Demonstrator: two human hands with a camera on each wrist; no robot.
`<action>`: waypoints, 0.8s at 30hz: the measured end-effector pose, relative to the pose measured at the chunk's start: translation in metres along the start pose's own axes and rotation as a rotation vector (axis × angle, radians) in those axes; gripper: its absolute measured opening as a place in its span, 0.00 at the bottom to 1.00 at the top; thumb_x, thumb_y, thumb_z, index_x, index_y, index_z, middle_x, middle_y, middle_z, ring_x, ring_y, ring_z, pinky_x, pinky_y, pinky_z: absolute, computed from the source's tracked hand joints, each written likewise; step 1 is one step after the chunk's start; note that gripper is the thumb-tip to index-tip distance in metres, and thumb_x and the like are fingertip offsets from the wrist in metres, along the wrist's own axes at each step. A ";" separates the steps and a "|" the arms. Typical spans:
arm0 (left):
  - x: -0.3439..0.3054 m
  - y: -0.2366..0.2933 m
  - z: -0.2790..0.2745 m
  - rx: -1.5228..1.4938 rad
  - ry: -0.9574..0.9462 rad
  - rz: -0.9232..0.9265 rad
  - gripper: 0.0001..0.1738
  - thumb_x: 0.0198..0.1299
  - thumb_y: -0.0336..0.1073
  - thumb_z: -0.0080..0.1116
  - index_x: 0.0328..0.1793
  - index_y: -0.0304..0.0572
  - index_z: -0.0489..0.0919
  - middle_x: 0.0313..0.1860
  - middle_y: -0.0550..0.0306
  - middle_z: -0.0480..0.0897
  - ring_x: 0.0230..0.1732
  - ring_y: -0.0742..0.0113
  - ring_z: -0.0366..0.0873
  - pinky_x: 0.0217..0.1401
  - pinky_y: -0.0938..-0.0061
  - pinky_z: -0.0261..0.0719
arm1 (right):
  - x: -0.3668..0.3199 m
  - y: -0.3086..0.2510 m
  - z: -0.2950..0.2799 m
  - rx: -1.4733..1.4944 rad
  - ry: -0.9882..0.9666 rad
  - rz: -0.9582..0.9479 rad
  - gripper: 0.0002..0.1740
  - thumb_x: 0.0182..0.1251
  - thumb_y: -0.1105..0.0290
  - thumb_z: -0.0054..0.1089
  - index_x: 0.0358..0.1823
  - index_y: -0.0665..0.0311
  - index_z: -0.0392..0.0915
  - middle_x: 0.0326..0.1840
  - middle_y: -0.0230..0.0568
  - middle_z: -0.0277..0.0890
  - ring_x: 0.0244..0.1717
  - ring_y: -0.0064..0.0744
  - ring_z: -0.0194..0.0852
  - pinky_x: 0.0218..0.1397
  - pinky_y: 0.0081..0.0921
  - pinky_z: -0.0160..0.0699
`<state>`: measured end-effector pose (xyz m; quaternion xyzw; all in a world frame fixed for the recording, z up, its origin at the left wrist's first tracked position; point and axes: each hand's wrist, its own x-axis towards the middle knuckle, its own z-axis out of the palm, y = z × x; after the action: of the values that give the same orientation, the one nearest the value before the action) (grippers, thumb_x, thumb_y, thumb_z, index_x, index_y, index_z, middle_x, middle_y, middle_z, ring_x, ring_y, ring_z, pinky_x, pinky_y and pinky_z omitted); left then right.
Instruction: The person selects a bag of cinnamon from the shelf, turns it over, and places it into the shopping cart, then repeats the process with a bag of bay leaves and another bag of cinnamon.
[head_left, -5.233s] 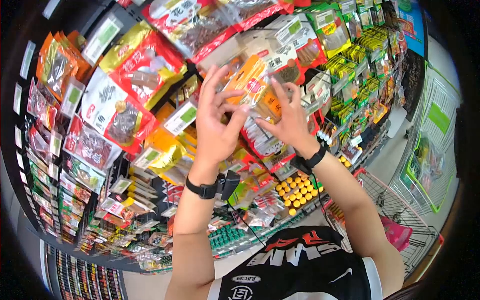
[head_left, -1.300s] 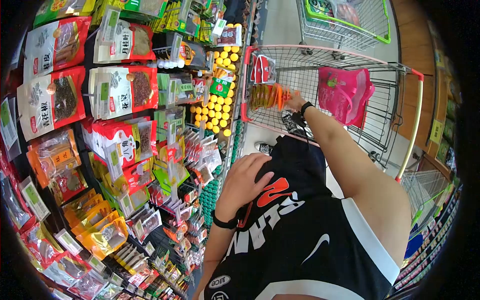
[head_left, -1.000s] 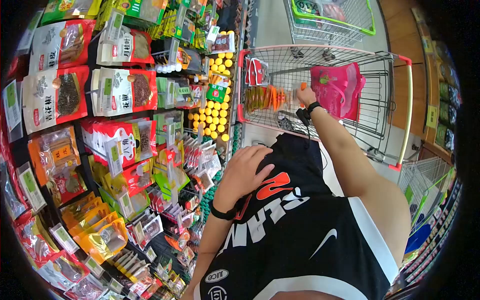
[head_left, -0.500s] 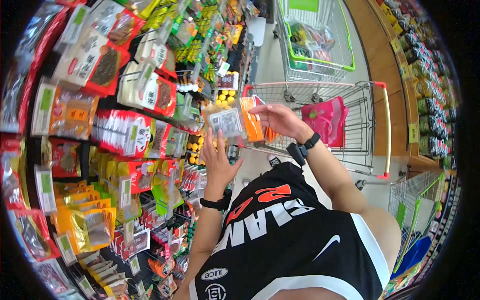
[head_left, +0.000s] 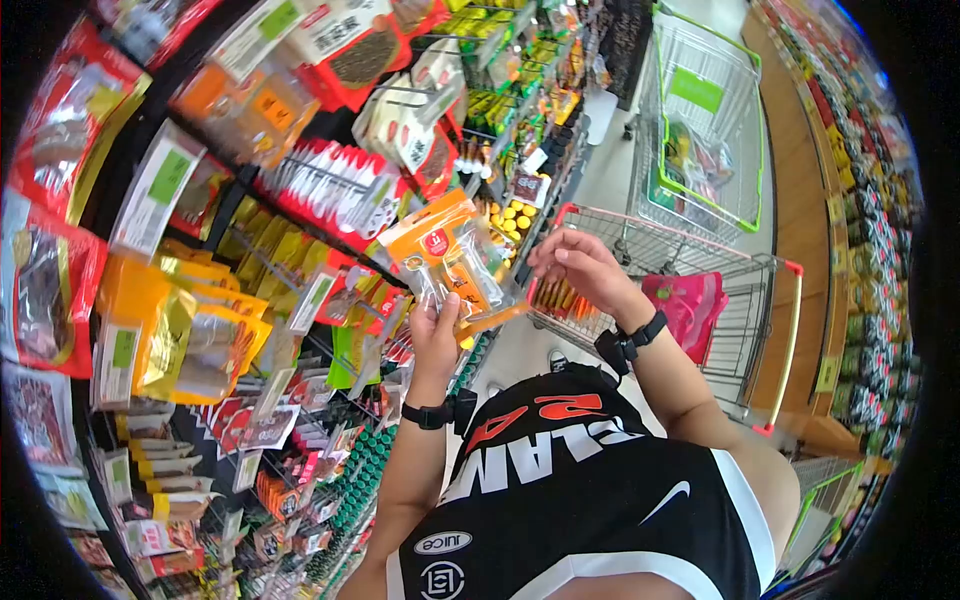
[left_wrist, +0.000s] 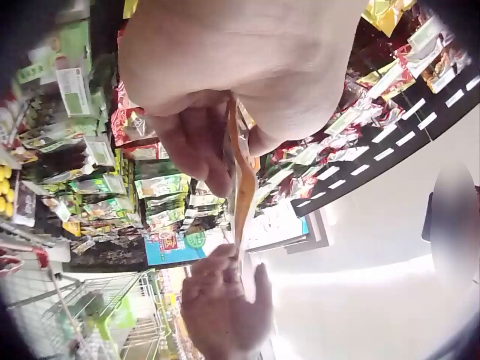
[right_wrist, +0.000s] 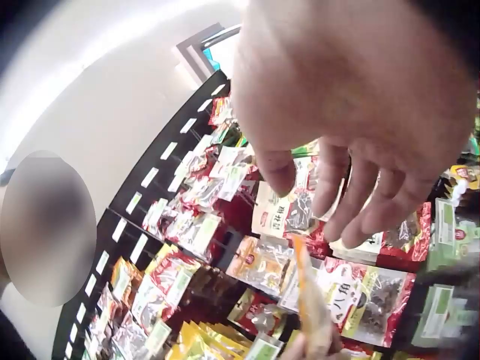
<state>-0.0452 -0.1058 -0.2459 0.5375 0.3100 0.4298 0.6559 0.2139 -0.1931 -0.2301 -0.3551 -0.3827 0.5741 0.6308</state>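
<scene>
In the head view my left hand (head_left: 434, 345) pinches an orange spice packet (head_left: 452, 262) by its lower left edge, thumb on the front. The packet has a clear window showing its contents and a red round logo, and is held up before the shelf. My right hand (head_left: 585, 270) is just right of the packet, fingers loosely bent and holding nothing. In the left wrist view the packet (left_wrist: 244, 180) appears edge-on between thumb and fingers, my right hand (left_wrist: 225, 307) beyond it. In the right wrist view my right hand (right_wrist: 352, 97) hangs above the packet (right_wrist: 311, 300).
Hanging spice bags fill the rack on the left, among them orange packets (head_left: 262, 112) and yellow bags (head_left: 180, 335). A wire cart (head_left: 745, 375) with a pink bag (head_left: 690, 305) and several packets stands to the right. Another green-rimmed cart (head_left: 757, 150) stands beyond it.
The right hand was down in the cart, then came up with the packet, its back showing. Now the left hand holds the packet, front showing, and the right hand has come off it.
</scene>
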 end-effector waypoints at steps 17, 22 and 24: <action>-0.009 0.035 -0.001 0.018 -0.086 0.130 0.18 0.67 0.27 0.67 0.62 0.31 0.81 0.54 0.54 0.87 0.55 0.69 0.84 0.62 0.70 0.81 | 0.019 0.021 0.066 -0.497 -0.170 -0.006 0.16 0.73 0.71 0.68 0.57 0.69 0.80 0.46 0.27 0.78 0.45 0.14 0.75 0.46 0.18 0.77; -0.007 0.034 -0.003 -0.006 -0.051 0.112 0.19 0.66 0.27 0.68 0.61 0.30 0.81 0.55 0.54 0.87 0.53 0.70 0.86 0.59 0.70 0.82 | 0.019 0.025 0.069 -0.441 -0.155 -0.034 0.18 0.70 0.68 0.73 0.55 0.70 0.80 0.42 0.27 0.77 0.43 0.15 0.73 0.45 0.20 0.76; -0.008 0.035 -0.001 0.008 -0.043 0.098 0.17 0.65 0.26 0.69 0.59 0.30 0.82 0.53 0.54 0.88 0.52 0.70 0.86 0.59 0.70 0.83 | 0.018 0.027 0.069 -0.433 -0.154 -0.055 0.20 0.69 0.66 0.74 0.54 0.70 0.80 0.40 0.26 0.77 0.41 0.15 0.73 0.45 0.21 0.76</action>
<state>-0.0575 -0.1102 -0.2122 0.5638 0.2708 0.4488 0.6383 0.1409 -0.1725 -0.2207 -0.4267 -0.5534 0.4867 0.5242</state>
